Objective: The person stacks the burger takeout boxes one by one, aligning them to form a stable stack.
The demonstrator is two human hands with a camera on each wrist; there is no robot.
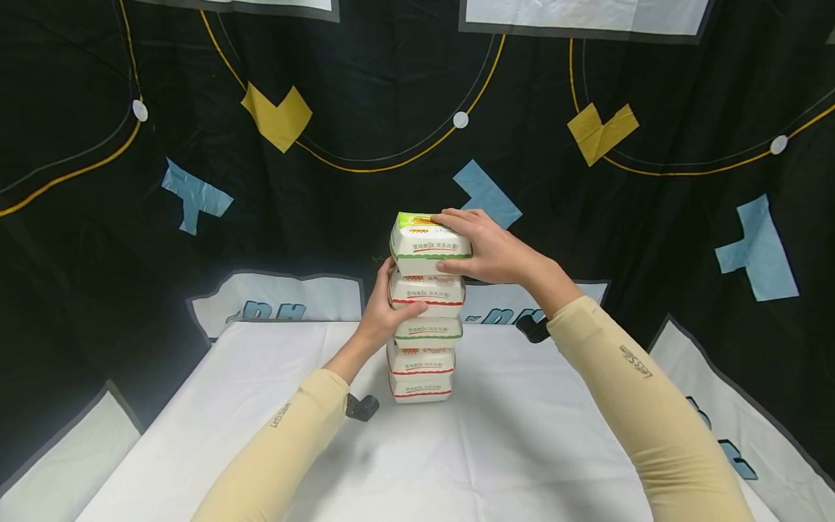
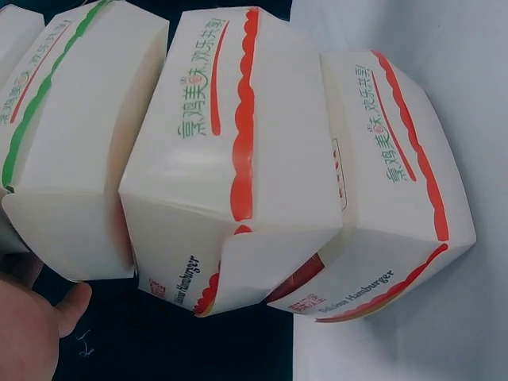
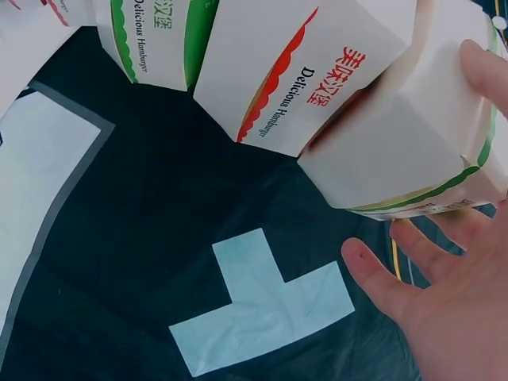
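Several white hamburger boxes stand in one upright column on the white-covered table. The top box (image 1: 420,246), with a green wavy stripe, sits slightly right of those below. My right hand (image 1: 496,250) holds it, thumb on the front face and fingers over the top. Below it is a red-striped box (image 1: 424,292), which my left hand (image 1: 381,312) grips at its left side, thumb across the front. A green-striped box (image 1: 427,332) comes under that, then red-striped boxes (image 2: 230,119) down to the table. Some fingertips of both hands are hidden behind boxes.
The white table (image 1: 522,464) ends just behind the column. A black curtain (image 1: 365,217) hangs behind, with blue and yellow patches. Dark camera mounts (image 1: 362,407) sit at both wrists. White panels with blue lettering (image 1: 280,301) stand along the table's back.
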